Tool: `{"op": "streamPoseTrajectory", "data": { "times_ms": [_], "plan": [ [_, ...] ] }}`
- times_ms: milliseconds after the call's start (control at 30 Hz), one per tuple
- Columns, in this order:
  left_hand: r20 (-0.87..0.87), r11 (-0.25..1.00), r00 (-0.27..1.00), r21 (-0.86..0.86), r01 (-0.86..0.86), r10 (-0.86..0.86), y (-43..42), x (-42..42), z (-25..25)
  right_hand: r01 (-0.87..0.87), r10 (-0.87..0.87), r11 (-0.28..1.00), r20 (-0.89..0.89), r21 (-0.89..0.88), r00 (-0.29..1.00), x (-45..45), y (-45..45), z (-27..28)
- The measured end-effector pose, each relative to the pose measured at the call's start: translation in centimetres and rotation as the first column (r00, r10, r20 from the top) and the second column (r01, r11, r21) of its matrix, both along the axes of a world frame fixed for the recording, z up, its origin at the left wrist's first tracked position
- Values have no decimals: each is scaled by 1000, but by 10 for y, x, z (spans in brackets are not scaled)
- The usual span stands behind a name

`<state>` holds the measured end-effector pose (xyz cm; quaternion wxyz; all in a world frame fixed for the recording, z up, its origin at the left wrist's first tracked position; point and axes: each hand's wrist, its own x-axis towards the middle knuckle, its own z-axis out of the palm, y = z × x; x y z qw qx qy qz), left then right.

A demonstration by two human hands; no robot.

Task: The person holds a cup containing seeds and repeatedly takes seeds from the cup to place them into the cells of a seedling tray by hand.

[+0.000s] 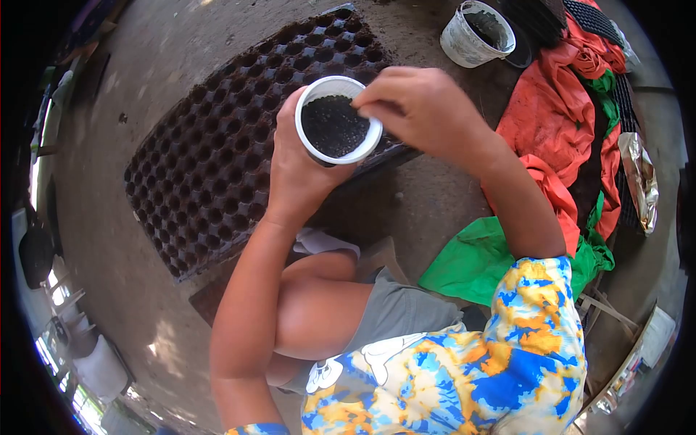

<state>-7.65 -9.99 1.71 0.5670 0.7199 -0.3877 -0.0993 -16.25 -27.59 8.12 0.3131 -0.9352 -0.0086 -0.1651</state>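
Note:
A white round cup (371, 138) holds small dark grains (333, 127). My left hand (297, 163) is wrapped round its left and lower side and holds it up over the seedling tray. My right hand (413, 109) is at the cup's upper right rim, its fingers pinched together over the opening; what is between them, if anything, is too small to tell. Beneath and behind the cup lies a large dark tray (210, 156) with rows of round cells, on the ground.
A white bucket (464, 45) with dark material stands at the upper right. Red cloth (547, 109) and a green sheet (471, 261) lie on the right, beside a crumpled foil packet (638, 177). Containers, including a white one (101, 370), line the lower left edge.

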Motion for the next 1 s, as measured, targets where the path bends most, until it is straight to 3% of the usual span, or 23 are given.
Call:
{"op": "streamPoseTrajectory", "data": {
  "times_ms": [100, 200, 333, 433, 533, 633, 700, 767, 867, 1000],
  "plan": [
    [91, 998, 994, 8, 56, -56, -8, -7, 7, -168, 85, 945, -285, -280, 955, 15, 27, -4],
    [96, 997, 995, 81, 14, -21, -7, -10, 7, -279, 158, 897, -339, -343, 927, 29, 27, -15],
    [34, 997, 999, 80, -8, 5, -4, -7, 6, -164, 134, 982, -266, -92, 955, 29, 17, -3],
    [6, 998, 1000, 61, 12, -12, -3, -8, 5, -221, 199, 974, -293, -44, 935, 25, 13, -6],
    [6, 998, 1000, 58, 22, -22, -6, -9, 9, -205, 192, 976, -152, -72, 969, 24, 15, -13],
    [-64, 1000, 998, 20, 17, -15, -3, -4, 5, -118, 125, 985, -43, 126, 991, 14, -4, 6],
    [-35, 1000, 999, -12, -5, 4, 1, 5, 0, 127, -42, 939, -259, 319, 965, 0, -19, 9],
    [-82, 999, 995, 13, -49, 50, 4, 10, -4, 195, -58, 927, -393, 320, 918, -15, -37, -19],
    [-100, 998, 993, 8, -57, 58, 5, 11, 0, 182, -53, 969, -576, 169, 816, -33, -47, -68],
    [-67, 999, 996, 9, -50, 50, 6, 9, 0, 254, -88, 939, -552, 231, 829, -46, -41, -84]
  ]
}}
